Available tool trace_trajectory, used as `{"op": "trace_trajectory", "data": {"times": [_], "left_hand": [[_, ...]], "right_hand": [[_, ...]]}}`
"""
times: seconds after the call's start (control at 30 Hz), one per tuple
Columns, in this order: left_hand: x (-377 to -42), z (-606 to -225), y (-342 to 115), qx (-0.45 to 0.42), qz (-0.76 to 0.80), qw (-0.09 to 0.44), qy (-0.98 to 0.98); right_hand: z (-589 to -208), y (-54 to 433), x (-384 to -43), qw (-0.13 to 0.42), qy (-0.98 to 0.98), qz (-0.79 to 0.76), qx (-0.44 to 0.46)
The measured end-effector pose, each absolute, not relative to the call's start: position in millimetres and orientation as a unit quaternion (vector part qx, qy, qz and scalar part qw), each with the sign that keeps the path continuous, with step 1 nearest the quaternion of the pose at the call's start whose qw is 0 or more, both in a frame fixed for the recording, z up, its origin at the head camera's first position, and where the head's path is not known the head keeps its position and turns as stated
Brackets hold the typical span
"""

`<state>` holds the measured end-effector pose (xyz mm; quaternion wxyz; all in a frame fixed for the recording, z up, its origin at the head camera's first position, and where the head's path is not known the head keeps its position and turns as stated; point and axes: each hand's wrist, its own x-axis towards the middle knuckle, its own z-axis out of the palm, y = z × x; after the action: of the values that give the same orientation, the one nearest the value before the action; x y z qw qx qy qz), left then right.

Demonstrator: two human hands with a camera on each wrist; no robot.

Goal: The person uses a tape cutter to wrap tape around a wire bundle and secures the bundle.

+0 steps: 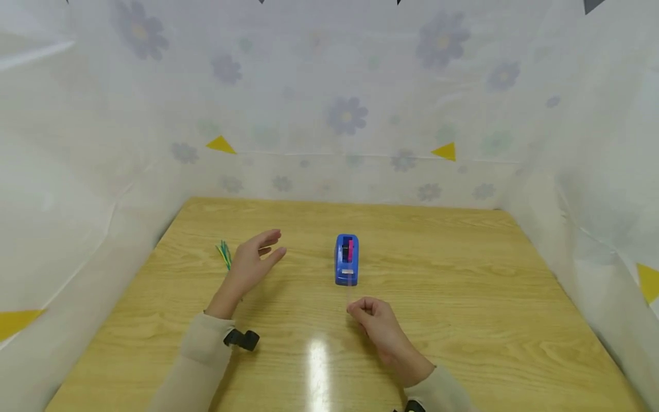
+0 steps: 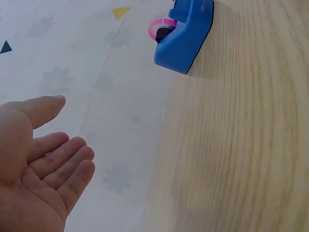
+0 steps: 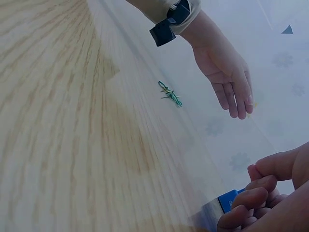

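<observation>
Your right hand [image 1: 383, 332] pinches one clear tape strip [image 1: 349, 293] running from one blue plastic tape dispenser [image 1: 347, 266] just beyond it, holding one pink ring-shaped roll [image 1: 351, 250]. Your left hand [image 1: 250, 261] is empty, thumb wide of its fingers; one green-and-yellow strand bundle [image 1: 225, 254] lies to its left. The dispenser's pale lettering [image 2: 202, 7] is too small to read.

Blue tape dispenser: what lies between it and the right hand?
In the head view, a thin, see-through strip of tape spans the gap from the blue tape dispenser to the right hand, above the tabletop.
</observation>
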<state>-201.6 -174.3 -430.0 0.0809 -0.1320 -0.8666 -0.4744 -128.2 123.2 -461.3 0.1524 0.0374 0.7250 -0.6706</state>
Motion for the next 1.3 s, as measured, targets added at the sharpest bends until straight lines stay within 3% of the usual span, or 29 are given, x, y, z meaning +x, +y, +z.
{"op": "trace_trajectory", "data": {"times": [0.4, 0.73, 1.3], "left_hand": [[-186.4, -427.9, -202.7, -0.093, -0.456, 0.085, -0.881], [-183.8, -429.2, -230.1, -0.058, -0.439, 0.166, -0.881], [-177.3, -435.0, -250.3, -0.025, -0.427, 0.155, -0.891]], "right_hand": [[-463.6, 124.7, -128.4, 0.146, 0.724, -0.673, 0.037], [-466.0, 117.5, -130.7, 0.147, 0.721, -0.677, 0.035], [-457.8, 114.9, -130.5, 0.16, 0.729, -0.664, 0.043]]}}
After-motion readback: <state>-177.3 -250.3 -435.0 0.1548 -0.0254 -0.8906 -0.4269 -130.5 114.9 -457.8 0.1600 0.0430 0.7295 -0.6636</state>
